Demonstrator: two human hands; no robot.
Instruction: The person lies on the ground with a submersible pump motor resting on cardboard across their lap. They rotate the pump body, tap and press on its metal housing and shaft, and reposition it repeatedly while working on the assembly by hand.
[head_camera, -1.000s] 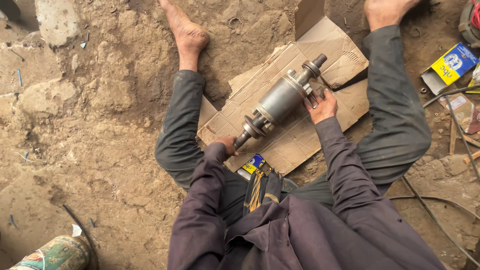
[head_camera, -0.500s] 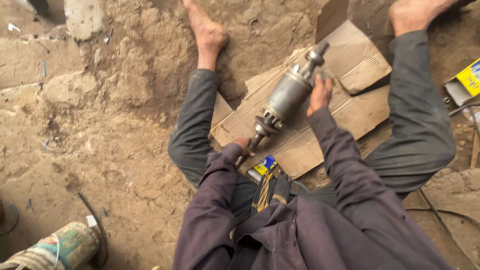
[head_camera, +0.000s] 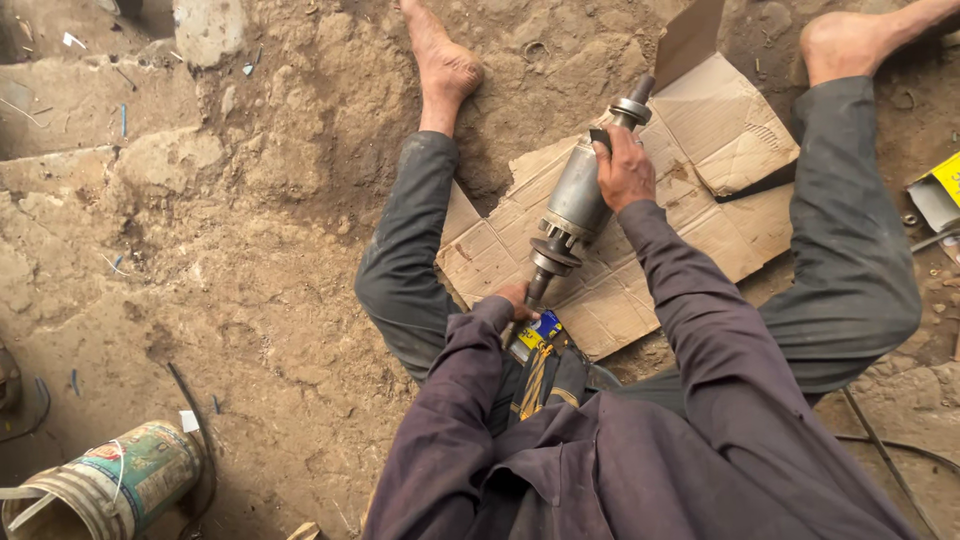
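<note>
A long grey metal armature with a shaft is held tilted above a flattened cardboard sheet on the dirt. My right hand grips its upper body near the far end. My left hand is closed around the lower shaft end, close to my lap. A small yellow and blue box lies by my left hand. My legs in dark trousers spread to both sides, bare feet on the ground.
A dirty paint can lies at the bottom left. A yellow box and small metal parts sit at the right edge. Stones and a ledge mark the upper left. A dark cable runs near the can.
The armature has been lifted and swung more upright, my right hand sliding onto its upper body. The view has shifted, so the can and left ground show more.
</note>
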